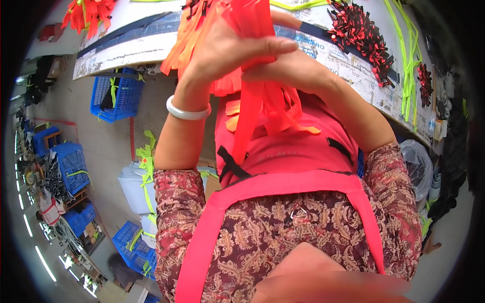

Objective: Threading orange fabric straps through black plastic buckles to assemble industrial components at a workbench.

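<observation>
Both hands bunch the bright orange fabric strips [252,30], left hand [230,50] wrapped round them, right hand [290,70] pressed beneath — best gripped firmly, ends even.

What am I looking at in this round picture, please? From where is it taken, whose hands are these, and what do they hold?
A wide fisheye camera on a person's head looks down, so straight edges bend. No machine is here, only two bare hands. The left hand, with a white bangle on its wrist, and the right hand together grip a bundle of orange-red straps above a red apron. On the worktable lie a pile of black and red clips and yellow-green straps. Blue crates stand on the floor.
</observation>
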The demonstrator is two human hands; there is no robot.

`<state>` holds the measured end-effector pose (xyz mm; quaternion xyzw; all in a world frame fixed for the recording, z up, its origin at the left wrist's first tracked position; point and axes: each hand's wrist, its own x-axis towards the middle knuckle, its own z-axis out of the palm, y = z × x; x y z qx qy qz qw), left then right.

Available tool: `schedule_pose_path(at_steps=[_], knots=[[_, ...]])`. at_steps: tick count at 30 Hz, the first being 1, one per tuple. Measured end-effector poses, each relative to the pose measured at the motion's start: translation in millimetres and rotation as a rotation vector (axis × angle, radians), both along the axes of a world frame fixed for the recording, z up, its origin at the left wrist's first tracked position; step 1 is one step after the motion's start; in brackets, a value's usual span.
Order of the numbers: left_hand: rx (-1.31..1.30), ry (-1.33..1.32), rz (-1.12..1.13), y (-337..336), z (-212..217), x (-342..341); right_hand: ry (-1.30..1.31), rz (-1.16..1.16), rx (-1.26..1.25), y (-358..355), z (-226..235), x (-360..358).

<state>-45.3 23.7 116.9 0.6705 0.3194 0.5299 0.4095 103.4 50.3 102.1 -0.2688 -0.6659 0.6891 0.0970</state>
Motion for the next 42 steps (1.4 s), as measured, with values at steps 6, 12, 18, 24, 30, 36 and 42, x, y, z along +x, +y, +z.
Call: schedule_pose_path(at_steps=[6, 12, 18, 24, 30, 36, 42], knots=[[-0.459, -0.564, 0.094, -22, 1, -26, -0.032, 0.042, 0.073, -31, -53, -10], [-0.283, -0.716, 0.069, -27, 45, -109, 0.025, 0.064, -0.295, -85, -100, -12], [-0.203, -0.718, 0.085, -67, 104, -157, 0.026, 0.248, 0.122, -80, -118, -12], [-0.737, -0.231, 0.124, -69, 5, -72, 0.008, 0.198, 0.4, -47, -103, 8], [-0.993, -0.495, -0.077, -78, -61, -13, 0.157, -0.325, 0.189, -30, -33, 37], [-1.027, -0.466, -0.127, -73, -70, 10, 0.273, -0.366, 0.698, -39, -43, 33], [-1.093, -0.562, -0.103, -71, -78, 4, 0.357, -0.395, 0.7, -43, -65, 52]])
